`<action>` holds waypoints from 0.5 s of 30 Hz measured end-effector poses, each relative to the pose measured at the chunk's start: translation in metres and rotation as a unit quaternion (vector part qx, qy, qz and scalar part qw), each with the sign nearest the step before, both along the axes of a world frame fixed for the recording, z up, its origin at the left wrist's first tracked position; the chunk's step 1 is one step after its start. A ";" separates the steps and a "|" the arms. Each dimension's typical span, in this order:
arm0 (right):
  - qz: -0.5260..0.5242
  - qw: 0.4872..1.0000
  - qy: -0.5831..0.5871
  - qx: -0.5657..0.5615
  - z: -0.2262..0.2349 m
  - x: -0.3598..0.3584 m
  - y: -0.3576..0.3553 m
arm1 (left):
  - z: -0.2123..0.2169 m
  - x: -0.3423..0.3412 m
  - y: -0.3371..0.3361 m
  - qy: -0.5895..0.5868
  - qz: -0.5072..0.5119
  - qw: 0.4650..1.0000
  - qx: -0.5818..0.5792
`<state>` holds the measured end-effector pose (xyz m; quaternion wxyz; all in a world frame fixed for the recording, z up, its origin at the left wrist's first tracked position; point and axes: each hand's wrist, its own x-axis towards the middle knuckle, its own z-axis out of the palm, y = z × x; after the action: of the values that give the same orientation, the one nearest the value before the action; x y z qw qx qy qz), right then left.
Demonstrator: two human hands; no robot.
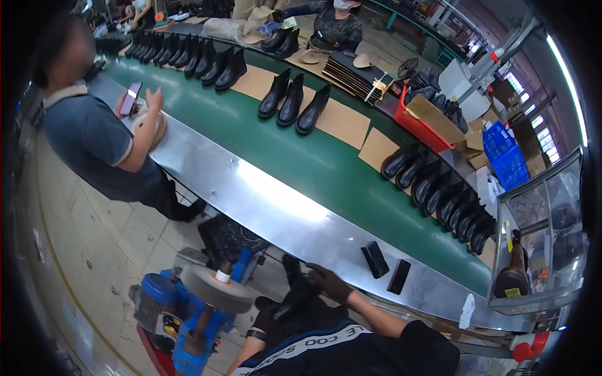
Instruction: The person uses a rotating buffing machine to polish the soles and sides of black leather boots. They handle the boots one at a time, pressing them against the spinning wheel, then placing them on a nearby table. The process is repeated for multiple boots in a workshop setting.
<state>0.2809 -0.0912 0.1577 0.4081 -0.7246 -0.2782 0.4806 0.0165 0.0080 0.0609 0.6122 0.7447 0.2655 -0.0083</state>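
A black ankle boot point(296, 293) is tilted in front of my body, beside the near edge of the metal-edged bench. My left hand point(266, 314), in a dark glove, grips it low down near the foot part. My right hand point(330, 283), gloved as well, reaches in from the right and has its fingers closed on the boot's upper side. Dark clothing behind the boot blurs its outline, and some fingertips are hidden.
A blue machine with a buffing wheel point(219, 287) stands left of my hands. Two small black blocks point(375, 259) lie on the metal edge point(276, 194). Rows of black boots point(448, 197) line the green belt point(326, 178). A person point(103, 135) holds a phone at left; another sits across.
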 end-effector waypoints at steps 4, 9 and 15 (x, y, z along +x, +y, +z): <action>0.070 0.954 -0.246 -0.156 0.052 0.056 -0.011 | 0.075 0.077 0.024 0.005 0.042 0.994 0.097; -0.102 0.993 -0.053 -0.030 0.045 0.164 -0.021 | 0.214 0.192 0.087 -0.139 0.050 0.970 0.192; -0.403 0.834 0.271 0.262 -0.029 0.308 -0.006 | 0.274 0.227 0.114 -0.174 0.264 0.949 0.002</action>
<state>0.5889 -0.0968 0.1290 0.7992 -0.4796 0.0448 0.3596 0.2431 0.1217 0.3350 0.6276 0.6391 0.3422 0.2838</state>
